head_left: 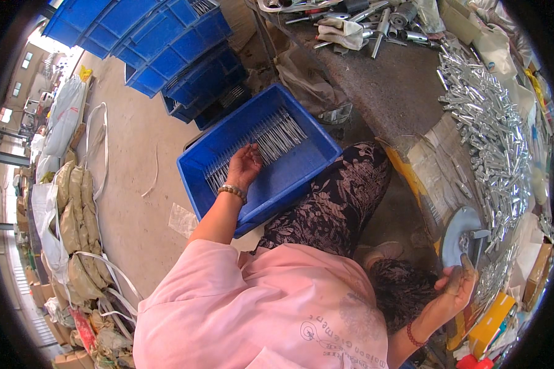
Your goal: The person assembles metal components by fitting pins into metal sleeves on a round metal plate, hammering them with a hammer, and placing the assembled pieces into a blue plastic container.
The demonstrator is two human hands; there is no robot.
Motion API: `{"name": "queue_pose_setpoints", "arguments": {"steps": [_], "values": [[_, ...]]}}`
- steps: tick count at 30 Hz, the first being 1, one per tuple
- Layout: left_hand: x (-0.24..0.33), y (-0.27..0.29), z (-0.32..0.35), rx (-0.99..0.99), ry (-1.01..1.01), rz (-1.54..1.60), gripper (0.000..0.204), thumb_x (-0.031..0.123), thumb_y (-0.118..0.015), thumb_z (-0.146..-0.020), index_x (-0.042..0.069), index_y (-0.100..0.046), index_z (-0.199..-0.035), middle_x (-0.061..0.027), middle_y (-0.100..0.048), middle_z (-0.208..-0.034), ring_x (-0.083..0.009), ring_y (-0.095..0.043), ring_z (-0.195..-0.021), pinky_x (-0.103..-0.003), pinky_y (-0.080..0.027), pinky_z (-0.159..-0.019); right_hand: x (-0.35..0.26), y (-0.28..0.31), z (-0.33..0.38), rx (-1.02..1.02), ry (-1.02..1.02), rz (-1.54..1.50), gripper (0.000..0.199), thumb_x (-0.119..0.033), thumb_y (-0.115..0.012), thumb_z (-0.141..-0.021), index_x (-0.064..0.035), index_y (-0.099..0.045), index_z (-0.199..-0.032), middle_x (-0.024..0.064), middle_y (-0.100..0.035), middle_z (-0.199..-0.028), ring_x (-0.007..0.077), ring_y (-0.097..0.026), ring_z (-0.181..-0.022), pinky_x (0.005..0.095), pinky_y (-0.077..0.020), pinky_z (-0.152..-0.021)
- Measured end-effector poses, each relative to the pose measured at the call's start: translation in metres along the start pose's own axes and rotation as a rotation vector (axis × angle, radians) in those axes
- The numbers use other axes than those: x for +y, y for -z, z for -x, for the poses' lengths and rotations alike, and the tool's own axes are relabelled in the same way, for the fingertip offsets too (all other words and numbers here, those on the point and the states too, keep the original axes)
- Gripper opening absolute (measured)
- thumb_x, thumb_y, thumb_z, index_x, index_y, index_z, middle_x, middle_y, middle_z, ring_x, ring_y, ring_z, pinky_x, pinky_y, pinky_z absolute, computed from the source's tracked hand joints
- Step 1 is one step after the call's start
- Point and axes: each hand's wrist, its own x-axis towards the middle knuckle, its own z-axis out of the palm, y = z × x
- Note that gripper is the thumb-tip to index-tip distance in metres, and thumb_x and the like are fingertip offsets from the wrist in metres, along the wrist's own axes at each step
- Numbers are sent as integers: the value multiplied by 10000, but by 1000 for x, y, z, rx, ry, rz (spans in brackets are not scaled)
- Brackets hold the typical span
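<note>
Head view, nearest stuff first: your right hand (458, 286) is down beside the round grey disc (457, 222), fingers bent near its small metal fitting (479, 234), but I can't tell whether they're pinching anything. Your left hand (245, 166) is a bit further out, inside the blue crate (289, 175), fingers loosely curled over the slim metal rods (283, 132); honestly can't tell if one's caught between them. Those rods lie side by side in a row, and I'd bet they're light, stiff and kinda slick, not fragile. I'd grab one around mid-length so neither end dips, and watch for neighbours tagging along. Past that, shiny metal parts (483, 117) are heaped on the bench (388, 92), with stacked blue crates (160, 37) beyond yours.
</note>
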Motion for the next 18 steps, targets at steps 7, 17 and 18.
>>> {"name": "queue_pose_setpoints", "arguments": {"steps": [7,17,18], "values": [[5,5,0,17,0,-10,127,99,-672,-1063,66,-589,-1153,-115,-713,-1031,-199,-675,-795,-303,-608,-672,1,0,1,2,3,10,306,-148,-666,-1105,-9,-714,-1374,40,-674,-929,43,-486,-646,188,-382,-581],[8,7,3,-40,34,-98,113,102,-662,-1059,69,-604,-1150,-136,-724,-1010,-204,-691,-781,-318,-646,-697,-2,-2,3,4,-6,40,314,-167,-662,-1112,-27,-723,-1387,20,-655,-949,43,-481,-685,192,-379,-608],[6,3,5,-40,37,-98,113,102,-662,-1059,69,-604,-1150,-136,-724,-1010,-204,-691,-781,-318,-646,-697,-1,-1,3,6,-6,41,314,-167,-662,-1112,-27,-723,-1387,20,-655,-949,43,-481,-685,192,-379,-608]]}}
